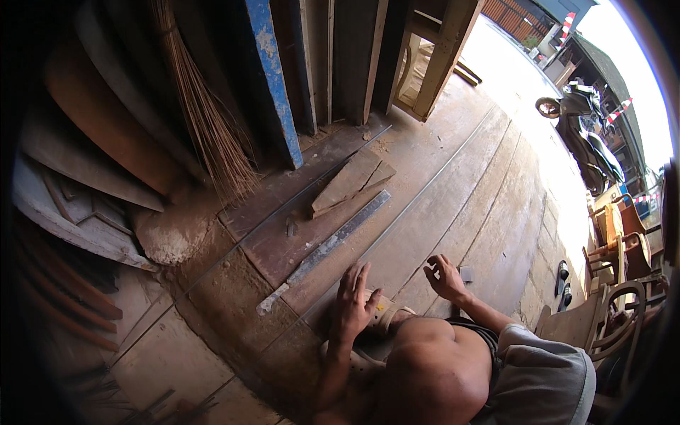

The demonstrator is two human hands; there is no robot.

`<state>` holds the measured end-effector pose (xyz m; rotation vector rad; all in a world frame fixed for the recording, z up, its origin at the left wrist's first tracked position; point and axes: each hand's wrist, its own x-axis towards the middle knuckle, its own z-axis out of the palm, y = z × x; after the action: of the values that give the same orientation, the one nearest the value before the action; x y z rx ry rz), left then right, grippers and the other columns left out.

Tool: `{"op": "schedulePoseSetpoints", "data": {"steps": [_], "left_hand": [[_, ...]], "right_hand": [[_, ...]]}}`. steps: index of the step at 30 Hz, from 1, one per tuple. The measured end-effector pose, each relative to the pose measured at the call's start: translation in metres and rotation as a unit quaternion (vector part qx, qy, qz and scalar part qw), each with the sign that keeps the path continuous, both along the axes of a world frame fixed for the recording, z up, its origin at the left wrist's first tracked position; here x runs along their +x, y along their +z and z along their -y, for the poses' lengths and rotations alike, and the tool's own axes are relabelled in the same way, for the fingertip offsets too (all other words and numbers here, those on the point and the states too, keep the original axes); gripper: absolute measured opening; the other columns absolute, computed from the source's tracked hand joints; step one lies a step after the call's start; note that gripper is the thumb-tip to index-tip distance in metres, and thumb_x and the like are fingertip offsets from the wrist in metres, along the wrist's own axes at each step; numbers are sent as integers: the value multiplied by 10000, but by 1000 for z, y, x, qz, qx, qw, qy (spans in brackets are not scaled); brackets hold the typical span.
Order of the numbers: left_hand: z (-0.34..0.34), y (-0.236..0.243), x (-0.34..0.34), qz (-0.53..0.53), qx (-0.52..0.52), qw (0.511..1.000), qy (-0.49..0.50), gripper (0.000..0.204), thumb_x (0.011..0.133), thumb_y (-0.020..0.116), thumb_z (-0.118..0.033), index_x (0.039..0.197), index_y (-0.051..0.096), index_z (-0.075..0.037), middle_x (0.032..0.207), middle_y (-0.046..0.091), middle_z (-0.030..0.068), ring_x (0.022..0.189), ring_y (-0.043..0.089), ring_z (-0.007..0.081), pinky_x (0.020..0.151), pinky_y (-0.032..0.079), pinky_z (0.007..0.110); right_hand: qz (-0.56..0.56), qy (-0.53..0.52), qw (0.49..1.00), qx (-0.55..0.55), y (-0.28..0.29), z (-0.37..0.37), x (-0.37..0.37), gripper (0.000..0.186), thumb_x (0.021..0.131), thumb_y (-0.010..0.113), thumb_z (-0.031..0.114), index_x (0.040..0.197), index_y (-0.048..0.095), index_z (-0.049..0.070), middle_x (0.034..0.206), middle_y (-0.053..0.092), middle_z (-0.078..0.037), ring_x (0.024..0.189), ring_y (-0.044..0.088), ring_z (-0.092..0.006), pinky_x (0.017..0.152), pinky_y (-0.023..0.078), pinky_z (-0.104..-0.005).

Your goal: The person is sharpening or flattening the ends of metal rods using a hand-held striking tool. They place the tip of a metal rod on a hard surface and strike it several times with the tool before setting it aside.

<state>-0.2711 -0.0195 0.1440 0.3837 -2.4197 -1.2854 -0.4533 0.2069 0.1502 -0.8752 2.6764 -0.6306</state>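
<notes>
I can read no words, labels or numbers from here. The nearest thing to signage on my feed is outside: an upper red-and-white striped strip (568,25) by the roofs and a lower red-and-white striped strip (620,111) beside the parked motorcycle (586,134) — colour only, as far as I can tell. A small yellow mark (380,307) shows by the fingers — too small for me to make out.

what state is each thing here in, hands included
left hand: open, empty
right hand: fingers loosely curled, nothing visible in it
wooden block: lying on the floor
long grey bar: lying flat, surface blotched
stick broom: standing, bristles down
blue board: upright, paint chipped
motorbike: parked upright
</notes>
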Motion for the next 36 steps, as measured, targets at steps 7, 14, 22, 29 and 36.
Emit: {"op": "schedulePoseSetpoints", "data": {"steps": [7,14,22,29,36], "left_hand": [[66,-96,202,253,6,924,286,564,976,533,-389,1397,425,-31,1334,494,256,1232,464,435,1016,391,497],[54,-123,299,347,-55,904,243,363,964,553,-364,979,585,-2,911,627,212,862,594,420,718,461,487],[24,-106,196,249,-53,930,265,350,915,629,-344,953,619,4,902,637,211,839,588,428,730,459,481],[-35,-86,-34,7,-31,996,84,596,917,635,-278,1406,389,-44,1355,401,255,1229,452,454,1013,430,505],[-26,-22,-1,34,-9,994,108,343,888,667,-216,1172,605,-35,1128,607,166,1045,599,356,888,493,454]], "right_hand": [[-45,-140,989,-2,-24,-88,30,213,900,645,194,1036,587,40,956,613,-147,778,626,-307,711,499,-407],[-60,-117,991,-35,-65,-103,40,197,846,675,139,1000,596,45,898,613,-115,737,616,-257,644,481,-376],[-14,-121,992,-24,-65,-117,23,184,867,667,138,1008,599,40,916,617,-125,724,633,-246,621,497,-363],[32,-65,996,-46,-76,-92,12,174,886,659,137,1015,601,36,932,620,-135,712,647,-237,602,511,-351],[33,-92,995,-35,-78,-122,5,178,898,640,123,1032,593,15,946,619,-146,731,643,-252,623,514,-355]]}}
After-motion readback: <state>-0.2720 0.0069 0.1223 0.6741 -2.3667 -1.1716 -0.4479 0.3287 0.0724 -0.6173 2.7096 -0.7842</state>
